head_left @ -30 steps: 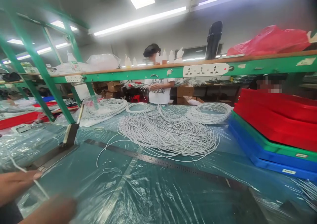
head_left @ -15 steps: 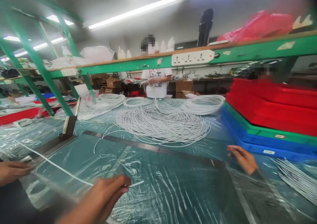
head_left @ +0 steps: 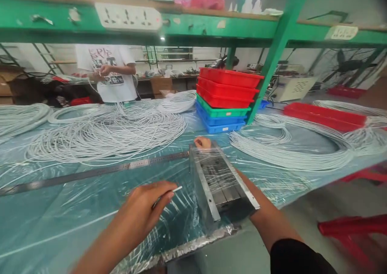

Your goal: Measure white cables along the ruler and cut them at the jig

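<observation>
My left hand (head_left: pixel 151 203) is closed in a pinch on a thin white cable (head_left: pixel 69 233). A short cable end sticks out past the fingertips, left of a metal block (head_left: pixel 222 181) with two pale side rails and clear film wrapped over it. My right hand (head_left: pixel 202 142) is curled at the far end of this block, with its forearm passing along the block's right side. Whatever its fingers hold, if anything, is hidden. A long steel ruler (head_left: pixel 111 169) lies across the film-covered table and meets the block. Beyond it spreads a large tangled coil of white cable (head_left: pixel 109 139).
Stacked red, green and blue trays (head_left: pixel 226 100) stand behind the block. Bundled white cables (head_left: pixel 290 157) lie to the right. A green shelf frame (head_left: pixel 272 60) carries a power strip (head_left: pixel 128 16). Across the table, a person (head_left: pixel 110 72) handles cable. A red stool (head_left: pixel 350 229) stands at right.
My view has swung to the right. My left hand, still pinching the cable, is now close to the metal block. Another hand at the far left has gone out of view.
</observation>
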The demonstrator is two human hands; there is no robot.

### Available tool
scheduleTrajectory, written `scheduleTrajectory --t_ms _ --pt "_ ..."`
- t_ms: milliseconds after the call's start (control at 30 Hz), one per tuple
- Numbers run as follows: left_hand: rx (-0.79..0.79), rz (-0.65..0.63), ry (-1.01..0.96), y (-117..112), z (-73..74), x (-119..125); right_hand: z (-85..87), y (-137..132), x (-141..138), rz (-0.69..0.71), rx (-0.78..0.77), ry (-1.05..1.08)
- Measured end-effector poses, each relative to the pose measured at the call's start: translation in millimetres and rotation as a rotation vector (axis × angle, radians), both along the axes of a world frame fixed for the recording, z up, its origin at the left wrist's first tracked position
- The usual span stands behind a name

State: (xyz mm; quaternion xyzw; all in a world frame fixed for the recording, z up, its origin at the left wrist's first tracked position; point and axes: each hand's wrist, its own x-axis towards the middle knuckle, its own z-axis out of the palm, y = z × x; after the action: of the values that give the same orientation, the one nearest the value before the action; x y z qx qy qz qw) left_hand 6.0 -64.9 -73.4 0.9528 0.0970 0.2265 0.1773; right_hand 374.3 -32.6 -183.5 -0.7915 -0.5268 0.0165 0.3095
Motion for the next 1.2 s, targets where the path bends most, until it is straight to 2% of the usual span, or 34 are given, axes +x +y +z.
scheduleTrajectory --t_ms 100,200,300,433,733,900,1033,1200 --pt "-0.011 -0.044 0.062 1 8.6 26 -10.3 2 8 0.108 0.004 -0.031" --pt "-0.029 -0.074 0.142 10 17.5 44 -20.2 8 20 0.158 0.019 -0.061" --pt "-0.088 -0.153 0.265 18 25.3 53 -29.5 17 31 0.184 0.015 -0.08" --pt "-0.045 -0.177 0.22 22 26.9 56 -34.8 19 35 0.193 0.022 -0.112" --pt "0.064 -0.175 -0.037 20 7.0 59 -16.0 3 15 0.19 -0.025 -0.174" --pt "0.029 -0.177 -0.022 15 -1.0 56 -1.8 -4 5 0.167 -0.064 -0.17" --pt "0.084 -0.178 -0.069 11 -3.2 56 8.2 -6 -1 0.159 -0.093 -0.155" --pt "0.06 -0.153 -0.081 6 -5.6 57 12.1 -5 -2 0.142 -0.117 -0.136"
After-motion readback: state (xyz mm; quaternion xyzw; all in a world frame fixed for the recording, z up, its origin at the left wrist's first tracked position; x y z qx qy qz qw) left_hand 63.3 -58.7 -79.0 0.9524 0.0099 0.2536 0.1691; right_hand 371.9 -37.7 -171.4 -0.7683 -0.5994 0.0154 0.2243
